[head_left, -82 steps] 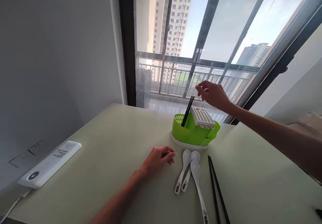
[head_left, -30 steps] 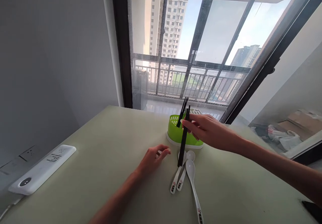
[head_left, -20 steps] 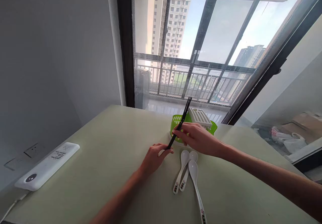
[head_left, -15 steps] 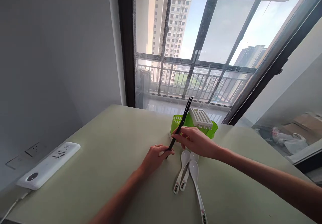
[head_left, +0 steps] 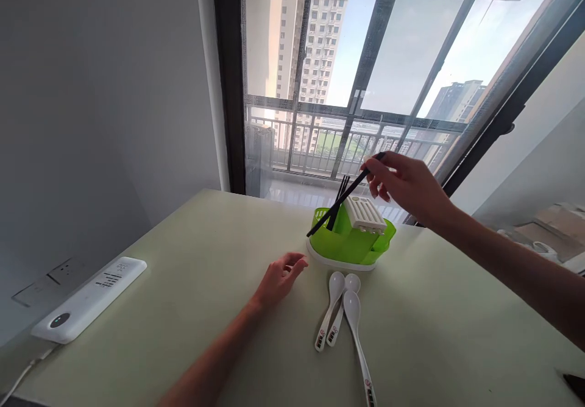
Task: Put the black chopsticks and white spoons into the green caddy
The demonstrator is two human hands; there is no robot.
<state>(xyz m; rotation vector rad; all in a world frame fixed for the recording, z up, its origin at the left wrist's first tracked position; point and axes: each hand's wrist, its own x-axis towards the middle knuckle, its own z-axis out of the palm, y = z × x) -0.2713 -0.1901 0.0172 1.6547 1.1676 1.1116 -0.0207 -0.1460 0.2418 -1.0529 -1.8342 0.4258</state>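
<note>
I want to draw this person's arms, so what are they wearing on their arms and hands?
Nothing at all shows on them. The left hand and right hand are bare, with no gloves, rings, watch or bracelets in view. Both forearms are uncovered as far as the picture shows; no sleeve appears before the frame's edge.

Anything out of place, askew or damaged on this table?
Nothing damaged or spilled. The white slatted insert sits tilted on the green plastic utensil holder. Three white ceramic spoons lie loosely overlapped on the pale green table.
</note>
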